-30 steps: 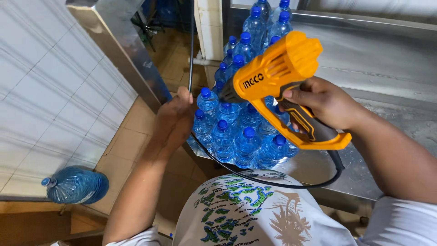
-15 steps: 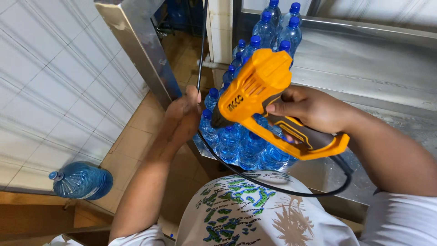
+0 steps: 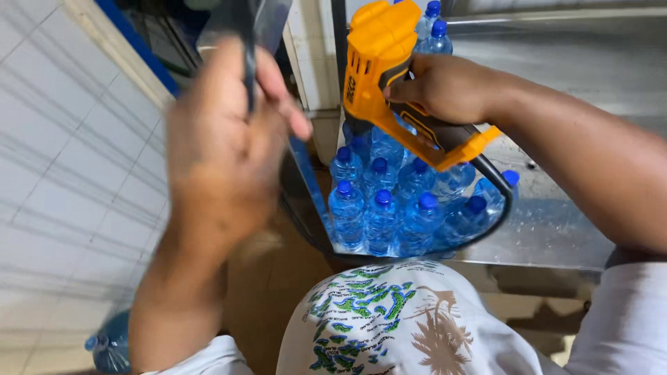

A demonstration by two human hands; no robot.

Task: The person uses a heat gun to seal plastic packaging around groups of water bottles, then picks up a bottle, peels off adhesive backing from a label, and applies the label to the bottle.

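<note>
Right hand (image 3: 445, 87) clamped the orange heat gun (image 3: 389, 76), nozzle down, directly above the bottle pack (image 3: 396, 208); left hand (image 3: 222, 139), blurred, seemingly gripped the black cord (image 3: 248, 55) left of the pack.

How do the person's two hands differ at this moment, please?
The right hand grips the orange heat gun by its handle over the bottles; the left hand is raised closer to the camera and blurred, with the black cord running across its fingers. The right hand is sharp and closed; the left looks looser. Both are bare.
</note>
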